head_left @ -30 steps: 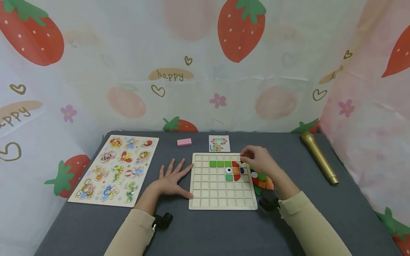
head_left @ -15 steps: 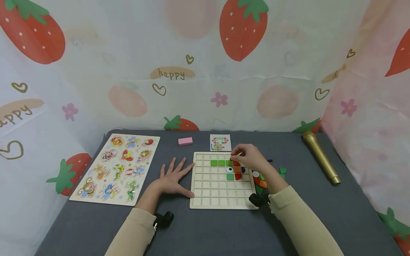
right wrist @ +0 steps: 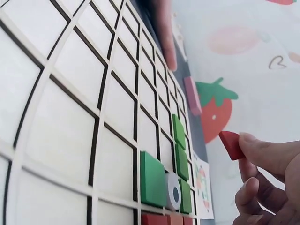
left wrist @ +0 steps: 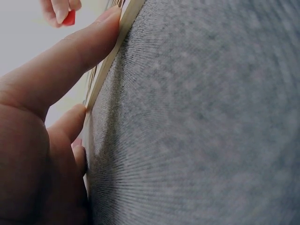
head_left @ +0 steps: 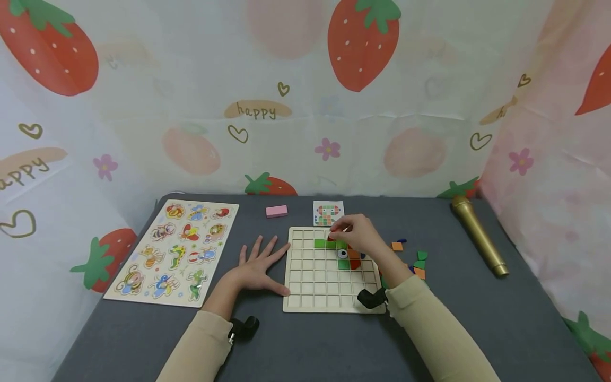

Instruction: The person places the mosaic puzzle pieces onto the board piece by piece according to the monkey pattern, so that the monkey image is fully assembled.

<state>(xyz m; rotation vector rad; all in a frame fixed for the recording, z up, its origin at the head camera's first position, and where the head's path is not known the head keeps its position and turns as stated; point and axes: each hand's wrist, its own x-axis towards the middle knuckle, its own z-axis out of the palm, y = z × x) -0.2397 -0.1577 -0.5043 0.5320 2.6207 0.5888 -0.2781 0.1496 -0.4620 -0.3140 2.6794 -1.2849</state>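
Note:
My right hand (head_left: 355, 233) pinches a small red tile with a curved edge (right wrist: 231, 145) between thumb and fingers, over the upper rows of a pale wooden grid board (head_left: 305, 286). Green square tiles (head_left: 319, 243) lie in an upper row. Below them sit a white round eye tile (head_left: 342, 253), an orange tile (head_left: 354, 254) and a red tile (head_left: 355, 263), partly behind the right hand. My left hand (head_left: 253, 273) lies with fingers spread on the cloth; its thumb and index fingertip touch the board's left edge.
Loose coloured tiles (head_left: 397, 246) lie right of the board, partly hidden by the right forearm. Behind the board are a pattern card (head_left: 328, 213) and a pink block (head_left: 276, 211). A cartoon-insect board (head_left: 188, 233) lies left, a gold microphone-shaped stick (head_left: 479, 236) right.
The right hand has moved left across the top of the board with the red tile, uncovering more loose tiles at the right. The left hand has stayed in place.

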